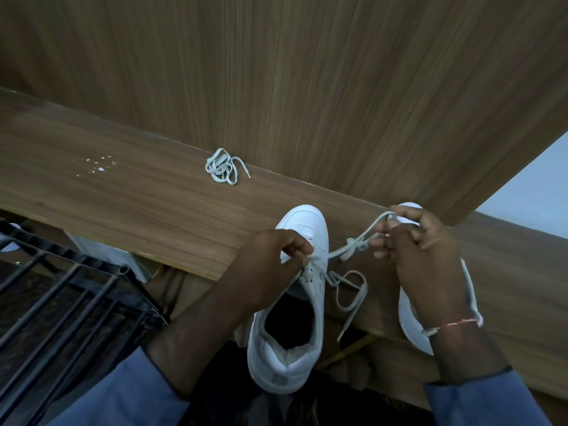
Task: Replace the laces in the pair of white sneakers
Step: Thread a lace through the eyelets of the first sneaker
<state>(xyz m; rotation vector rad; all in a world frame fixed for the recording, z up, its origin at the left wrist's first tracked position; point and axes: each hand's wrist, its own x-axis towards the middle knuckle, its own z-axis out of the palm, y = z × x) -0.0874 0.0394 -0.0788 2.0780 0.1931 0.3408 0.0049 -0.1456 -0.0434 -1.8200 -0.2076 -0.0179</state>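
Note:
A white sneaker (289, 342) lies toe-away at the wooden shelf's front edge. My left hand (270, 265) pinches its upper by the eyelets. A pale lace (353, 244) runs taut from those eyelets to my right hand (424, 253), which grips it; the lace carries a small knot, and its other end (353, 296) loops loose beside the shoe. The second white sneaker (408, 321) sits under my right hand and is mostly hidden. A bundled spare lace (222, 168) rests farther back on the shelf.
The wooden shelf (138, 192) meets an upright wood-grain panel (292, 87) behind. A black metal rack (61, 302) stands low on the left. White specks (98, 166) mark the shelf at left. A pale wall (534, 198) shows at right.

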